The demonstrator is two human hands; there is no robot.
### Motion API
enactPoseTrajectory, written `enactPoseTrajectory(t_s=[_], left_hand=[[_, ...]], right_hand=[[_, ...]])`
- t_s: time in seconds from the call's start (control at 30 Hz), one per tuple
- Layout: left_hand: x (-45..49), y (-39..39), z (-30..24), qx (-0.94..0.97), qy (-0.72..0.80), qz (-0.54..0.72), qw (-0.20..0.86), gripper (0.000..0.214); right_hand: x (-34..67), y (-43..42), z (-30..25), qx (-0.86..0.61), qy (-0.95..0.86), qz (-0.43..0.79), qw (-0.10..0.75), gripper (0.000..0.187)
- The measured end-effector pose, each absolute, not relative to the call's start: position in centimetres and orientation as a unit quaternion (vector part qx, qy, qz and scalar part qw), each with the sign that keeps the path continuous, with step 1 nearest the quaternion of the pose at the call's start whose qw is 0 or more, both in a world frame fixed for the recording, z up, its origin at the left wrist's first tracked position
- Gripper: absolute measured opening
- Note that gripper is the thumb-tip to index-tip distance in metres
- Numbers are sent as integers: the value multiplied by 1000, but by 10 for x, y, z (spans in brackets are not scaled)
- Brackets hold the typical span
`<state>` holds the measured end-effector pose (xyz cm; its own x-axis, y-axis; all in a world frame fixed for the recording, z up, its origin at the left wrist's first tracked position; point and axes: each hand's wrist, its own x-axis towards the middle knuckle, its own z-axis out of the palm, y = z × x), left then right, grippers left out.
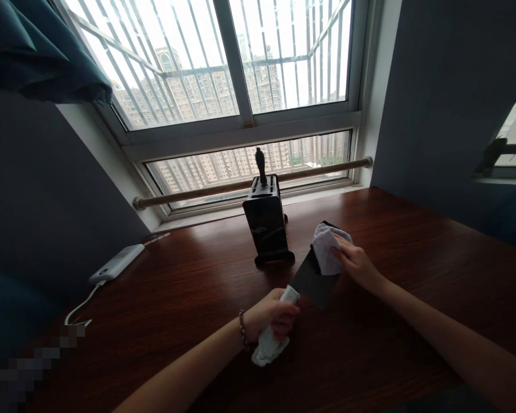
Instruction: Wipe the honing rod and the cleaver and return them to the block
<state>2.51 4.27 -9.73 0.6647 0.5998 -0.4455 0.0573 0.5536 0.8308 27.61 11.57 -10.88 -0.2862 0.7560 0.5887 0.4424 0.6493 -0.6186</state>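
My left hand [272, 316], a beaded bracelet at its wrist, is closed around the handle end of a cleaver, with white wrapping [270, 347] showing above and below the fingers. The handle itself is hidden. From there the wide dark blade [316, 285] of the cleaver points up and to the right, held over the table. My right hand [355, 259] is closed on a white cloth [327, 248] pressed over the far part of the blade. Behind the cleaver stands a black knife block [266, 229], one dark knife handle [261, 165] rising from its top.
All this is at a reddish-brown wooden table [189, 287]. A white power bank [118, 264] with a cable lies at its left edge. Past the table's back edge is a window with a horizontal rail [198, 194]. A blue curtain [38, 51] hangs at upper left.
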Motion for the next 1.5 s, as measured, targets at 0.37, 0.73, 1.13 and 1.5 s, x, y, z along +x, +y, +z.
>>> enactPoseTrajectory(t_s=[0.37,0.73,1.13,1.5], left_hand=[[26,41,-96,457,377,159,790,25],[27,42,-96,462,383,156,785,24],[26,42,-96,463,378,152,787,26],[26,42,-98,456,382,159,788,24]], right_hand=[[280,116,-109,-441,-734,169,488,43],[285,124,-115,-480,-732,136,464,43],[288,129,-123,-486,-759,33,433,43],[285,125,-120,-496,-746,34,443,43]])
